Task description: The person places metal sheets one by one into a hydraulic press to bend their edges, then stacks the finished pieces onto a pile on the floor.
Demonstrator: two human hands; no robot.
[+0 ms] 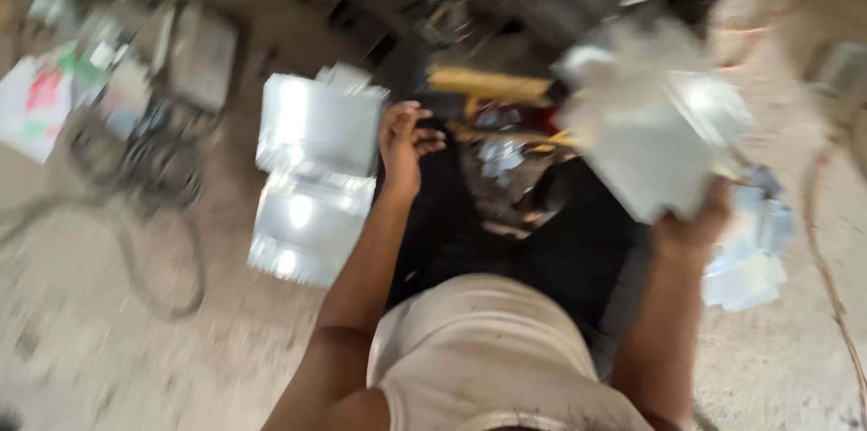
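Blurred view, looking down. Right hand (691, 228) raised, grip pinching lower edge of shiny metal sheet (655, 128), sheet tilted above dark lap. Left hand (404, 146) fingers loosely curled, grip holding nothing, just beside metal stack (312, 173) on floor (108, 350). More sheets (754, 250) by right wrist. Yellow tool (488, 85) ahead. Cable (135, 259) loops left.

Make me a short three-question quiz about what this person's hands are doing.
1. True or false: the right hand holds a shiny metal sheet.
2. What lies just beside the left hand: a) a stack of shiny metal sheets, b) a bucket, c) a broom?
3. What loops across the floor on the left?

Key: 1 true; 2 a; 3 a cable.
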